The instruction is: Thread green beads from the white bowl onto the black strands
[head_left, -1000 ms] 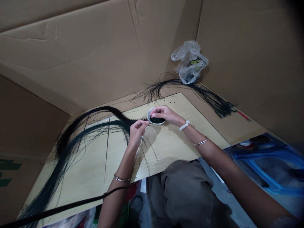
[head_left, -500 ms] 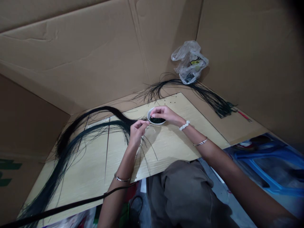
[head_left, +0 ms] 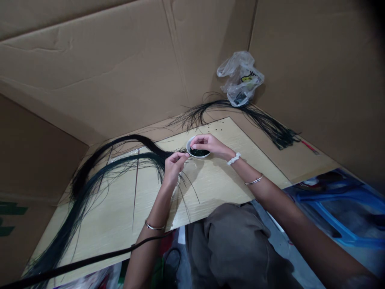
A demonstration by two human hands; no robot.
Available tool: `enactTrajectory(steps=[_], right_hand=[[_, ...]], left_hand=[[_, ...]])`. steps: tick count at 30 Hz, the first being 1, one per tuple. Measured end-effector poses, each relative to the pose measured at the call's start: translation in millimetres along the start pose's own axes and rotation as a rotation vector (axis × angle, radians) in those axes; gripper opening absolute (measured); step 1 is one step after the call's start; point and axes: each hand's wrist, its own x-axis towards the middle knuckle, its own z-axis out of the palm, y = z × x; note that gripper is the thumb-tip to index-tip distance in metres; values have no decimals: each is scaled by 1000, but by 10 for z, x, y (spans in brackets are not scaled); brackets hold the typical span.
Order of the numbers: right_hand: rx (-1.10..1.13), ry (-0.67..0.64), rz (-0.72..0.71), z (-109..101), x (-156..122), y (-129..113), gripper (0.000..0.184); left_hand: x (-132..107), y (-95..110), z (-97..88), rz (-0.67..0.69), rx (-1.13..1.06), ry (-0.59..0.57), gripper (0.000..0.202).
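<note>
My left hand (head_left: 173, 165) is pinched on thin dark strands (head_left: 99, 176) that sweep in a long bundle across the pale wooden board (head_left: 126, 208) to the left. My right hand (head_left: 207, 143) hovers over a small white bowl (head_left: 191, 148) of dark green beads, its fingertips pinched together just above them. What the right fingers hold is too small to make out. Both wrists carry thin bangles; the right one also has a white beaded bracelet.
A second bundle of dark strands (head_left: 264, 122) lies at the back right, beside a crumpled clear plastic bag (head_left: 240, 78). Cardboard walls (head_left: 105, 72) enclose the board. A blue plastic stool (head_left: 337, 212) is at the lower right. A black cable (head_left: 90, 261) crosses the lower left.
</note>
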Motion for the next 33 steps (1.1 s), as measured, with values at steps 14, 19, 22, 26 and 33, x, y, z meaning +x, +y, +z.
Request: enactTrajectory(steps=[14,19,22,26,33], right_hand=[[-65,-9,-14,22,-35,-90,24],[-92,-22,-12,27,-28,-82,23],[-108,-37,-15,39,-22,-74,23],[-105,-41,-17,51,-20,-67,24],[-2,-40,14,57,-18,-49,26]], left_hand=[[-13,12,1,2,-3,-7,26],[-14,11,-1,6,14,-10,28],[-11,7,2,2,20,-9,27],[-9,5,8,2,13,-9,26],[-14,15,18,1,-7,10,29]])
